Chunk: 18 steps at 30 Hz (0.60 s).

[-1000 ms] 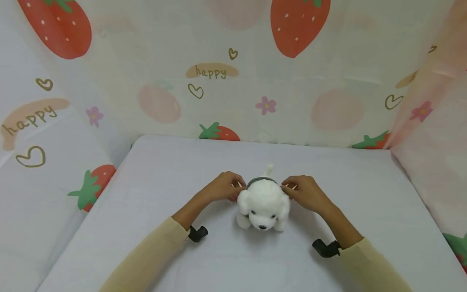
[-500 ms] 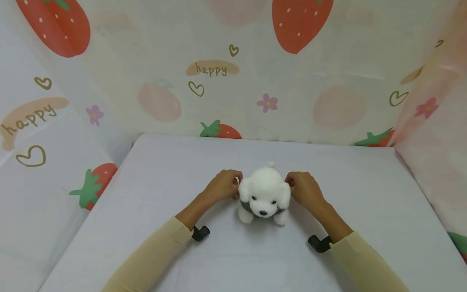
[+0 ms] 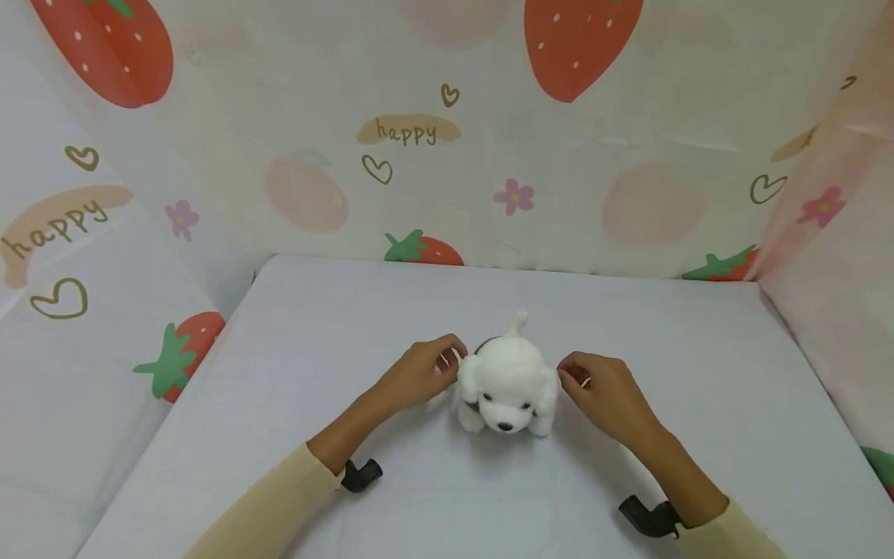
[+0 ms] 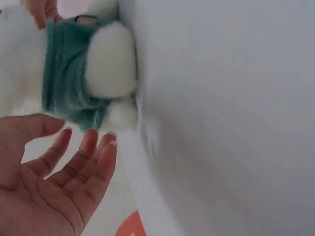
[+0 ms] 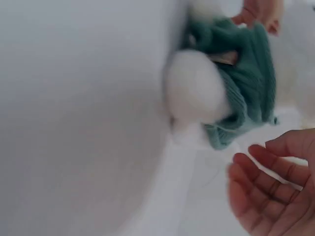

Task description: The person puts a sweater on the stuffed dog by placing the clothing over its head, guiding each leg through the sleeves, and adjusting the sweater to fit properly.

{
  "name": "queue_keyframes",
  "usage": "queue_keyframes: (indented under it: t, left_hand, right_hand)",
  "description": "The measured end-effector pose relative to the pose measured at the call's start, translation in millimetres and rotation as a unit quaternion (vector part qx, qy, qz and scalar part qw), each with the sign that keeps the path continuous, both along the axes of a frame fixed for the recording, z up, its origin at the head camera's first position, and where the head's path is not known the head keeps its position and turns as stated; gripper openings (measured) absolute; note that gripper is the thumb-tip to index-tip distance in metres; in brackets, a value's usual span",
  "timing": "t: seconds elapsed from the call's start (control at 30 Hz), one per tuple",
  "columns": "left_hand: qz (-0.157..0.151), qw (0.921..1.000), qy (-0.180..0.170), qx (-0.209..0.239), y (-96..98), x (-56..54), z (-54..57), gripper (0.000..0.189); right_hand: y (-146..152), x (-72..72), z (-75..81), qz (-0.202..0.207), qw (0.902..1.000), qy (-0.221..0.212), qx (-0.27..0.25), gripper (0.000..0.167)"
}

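A white plush dog (image 3: 510, 388) stands on the table, its face toward me and its tail up. It wears a green knitted garment (image 4: 69, 73), mostly hidden behind its head in the head view. My left hand (image 3: 422, 374) is beside the dog's left-of-picture ear; in the left wrist view its relaxed, bent fingers (image 4: 101, 164) lie just below the garment's edge, with nothing pinched. On the other side, my right hand (image 3: 611, 396) has loosely bent fingers near the ear. The right wrist view shows a gap between those fingers (image 5: 241, 184) and the green fabric.
A white cloth covers the table (image 3: 335, 310). Behind it hangs a curtain (image 3: 559, 147) printed with strawberries, hearts and flowers, and similar sheets close both sides. A black wrist camera (image 3: 363, 475) sticks out below the left sleeve, another black camera (image 3: 649, 516) below the right one.
The dog's head rose and then dipped, its tail showing again. Both hands have come away from the garment at its neck; the right hand has drawn outward and toward me.
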<state>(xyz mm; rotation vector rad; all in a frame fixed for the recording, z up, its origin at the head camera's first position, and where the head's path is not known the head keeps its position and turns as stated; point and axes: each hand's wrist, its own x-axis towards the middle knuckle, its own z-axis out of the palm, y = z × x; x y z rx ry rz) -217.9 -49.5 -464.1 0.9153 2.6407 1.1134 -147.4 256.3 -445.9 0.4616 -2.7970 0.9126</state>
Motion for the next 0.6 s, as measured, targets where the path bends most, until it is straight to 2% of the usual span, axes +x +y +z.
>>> queue_keyframes:
  t: [0.07, 0.17, 0.23, 0.3, 0.37, 0.47, 0.6]
  left_hand:
    - [-0.019, 0.9996, -0.018, 0.004, -0.2, 6.9, -0.6, 0.03]
    - [-0.03, 0.999, -0.031, -0.013, 4.6, 12.8, -3.5, 0.046]
    - [-0.029, 0.9987, -0.023, -0.035, 9.1, 14.4, -4.6, 0.05]
    - [-0.019, 0.9978, -0.008, -0.063, 13.7, 15.4, -4.8, 0.051]
    - [-0.012, 0.9963, 0.003, -0.085, 17.8, 16.2, -3.8, 0.045]
    - [-0.007, 0.9944, -0.003, -0.106, 21.8, 17.6, -2.2, 0.032]
    - [-0.011, 0.9935, -0.017, -0.112, 22.2, 18.6, -1.3, 0.026]
  right_hand:
    - [-2, 13.0, 0.6, 0.026, 0.9987, 0.005, 0.044, 0.008]
    - [-10, 28.5, 0.3, 0.098, 0.9911, 0.006, 0.09, 0.007]
    - [-19, 34.4, -2.7, 0.152, 0.9821, 0.008, 0.11, 0.005]
    - [-28, 37.5, -8.8, 0.181, 0.9729, 0.018, 0.143, 0.004]
    - [-37, 39.6, -15.1, 0.179, 0.9654, 0.031, 0.187, 0.014]
    - [-44, 42.4, -23.3, 0.145, 0.9592, 0.037, 0.24, 0.033]
    - [-49, 45.9, -32.1, 0.1, 0.955, 0.083, 0.267, 0.044]
